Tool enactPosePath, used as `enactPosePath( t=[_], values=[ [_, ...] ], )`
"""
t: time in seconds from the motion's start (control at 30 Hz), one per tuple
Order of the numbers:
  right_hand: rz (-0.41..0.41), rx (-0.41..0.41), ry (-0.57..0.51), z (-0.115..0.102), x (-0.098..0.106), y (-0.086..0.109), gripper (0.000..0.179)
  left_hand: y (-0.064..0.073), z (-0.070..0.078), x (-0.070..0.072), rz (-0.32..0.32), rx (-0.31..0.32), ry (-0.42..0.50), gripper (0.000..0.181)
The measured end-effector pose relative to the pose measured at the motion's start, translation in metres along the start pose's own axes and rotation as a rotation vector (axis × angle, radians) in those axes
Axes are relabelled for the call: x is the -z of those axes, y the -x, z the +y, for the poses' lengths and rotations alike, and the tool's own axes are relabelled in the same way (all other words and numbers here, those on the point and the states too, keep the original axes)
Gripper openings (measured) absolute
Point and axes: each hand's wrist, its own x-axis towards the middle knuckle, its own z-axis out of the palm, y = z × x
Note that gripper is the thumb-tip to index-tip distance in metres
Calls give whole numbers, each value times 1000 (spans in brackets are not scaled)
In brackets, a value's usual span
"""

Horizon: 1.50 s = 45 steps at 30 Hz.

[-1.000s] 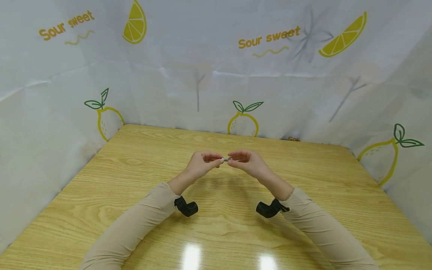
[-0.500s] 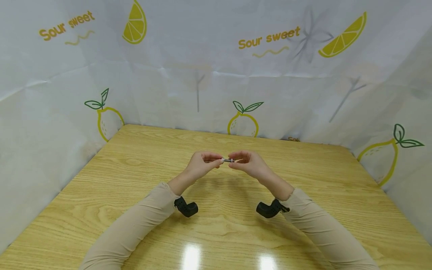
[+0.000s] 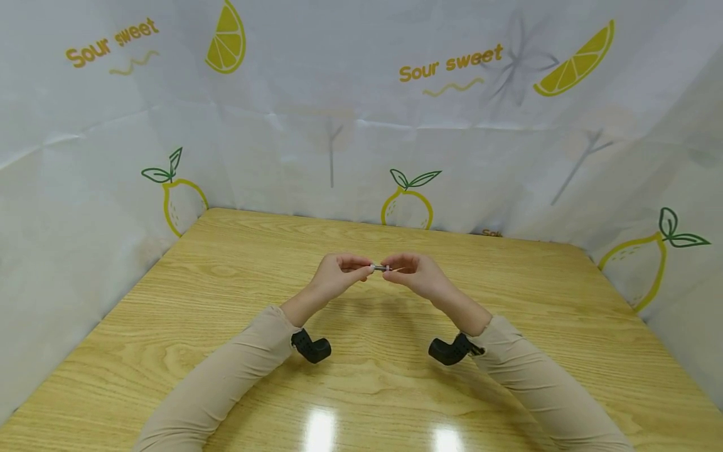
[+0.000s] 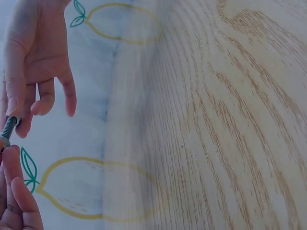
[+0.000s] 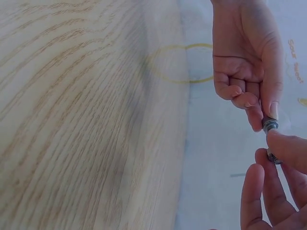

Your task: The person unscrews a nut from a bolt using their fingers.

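Observation:
A small metal bolt [image 3: 380, 268] lies level between the two hands, above the table. My left hand [image 3: 334, 274] pinches its left end between thumb and fingers; in the right wrist view a thicker, head-like part [image 5: 270, 124] shows at those fingertips. Bare thread on the bolt [image 4: 8, 127] is visible in the left wrist view. My right hand [image 3: 423, 275] has thumb and fingertips at the bolt's right end, around what looks like a small nut [image 5: 275, 157]. Fingers partly cover this piece, and its exact shape is hard to tell.
A wood-grain table [image 3: 361, 376] extends under both forearms. White cloth [image 3: 271, 157] printed with lemons hangs behind it and along both sides. Black wrist-camera mounts [image 3: 312, 349] stick inward from the cuffs.
The right fingertips have shifted slightly at the bolt's right end, uncovering the small ring-like piece that they hid a second ago. The left hand keeps its place.

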Motion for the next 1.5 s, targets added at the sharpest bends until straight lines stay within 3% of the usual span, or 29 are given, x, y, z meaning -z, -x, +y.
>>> enactPosePath(
  t=[0.17, 0.47, 0.63, 0.77, 1.07, 1.3, 1.5],
  values=[
    [9, 18, -18, -1, 1, 1, 38, 0, 1, 1, -7, 0, 5, 27],
    [-25, -46, 33, -6, 2, 2, 39, -2, -1, 0, 6, 20, 2, 26],
    [8, -9, 3, -4, 2, 1, 31, -1, 0, 1, 3, 13, 3, 27],
    [5, 34, -9, -1, 2, 0, 34, 0, 0, 1, -4, 9, 10, 27],
    [-65, -14, 35, -4, 2, 1, 41, -2, 0, 1, 4, 27, 9, 26],
    [-3, 48, -3, 0, 1, 0, 31, -2, 0, 1, 2, 22, 4, 26],
    [-46, 48, 4, -3, 2, 1, 42, 0, 2, 1, 4, 20, 9, 26]
  ],
)
